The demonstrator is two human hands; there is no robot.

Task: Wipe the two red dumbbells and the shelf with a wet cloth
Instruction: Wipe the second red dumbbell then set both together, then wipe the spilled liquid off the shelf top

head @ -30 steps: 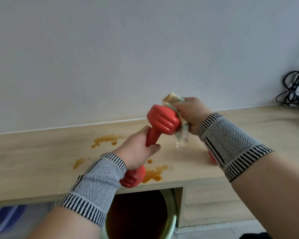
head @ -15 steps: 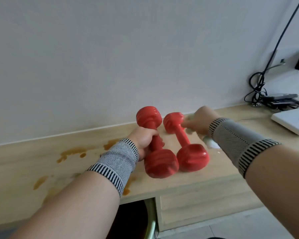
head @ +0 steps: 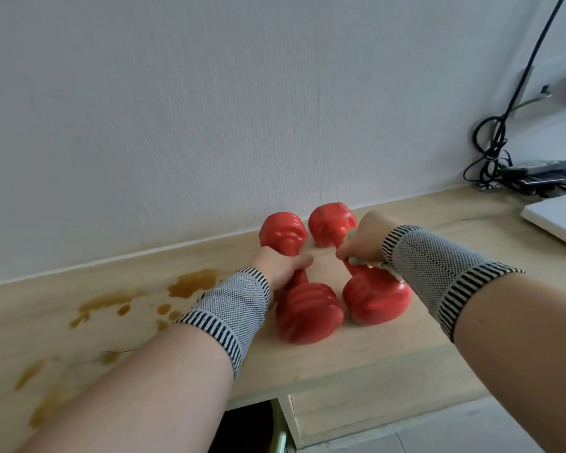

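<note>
A pale wooden shelf (head: 389, 348) runs along a white wall (head: 209, 109), its left part blotched with brown spills (head: 190, 282) that are not yet wiped. At the far right lie a tangle of black cables (head: 490, 148) and a white device (head: 559, 217).

Two red dumbbells lie side by side on the shelf, close but apart, handles pointing toward the wall. The left dumbbell (head: 304, 312) is held by the left hand (head: 281, 266), its fingers curled around the handle. The right dumbbell (head: 373, 299) has the right hand (head: 363, 243) closed over its handle, with a pale cloth (head: 370, 263) pinched between palm and bar; only slivers of the cloth show at the edges of the fingers. Both wrists wear knit grey bands with striped cuffs.

The step in hand appears to be the wiping of the right dumbbell, starting at its handle, while the left one rests beside it. The next move likely calls for sliding or twisting the cloth along the bar and over both heads, keeping the weight from rolling. After that, the stained left stretch of the shelf remains to be cleaned.
</note>
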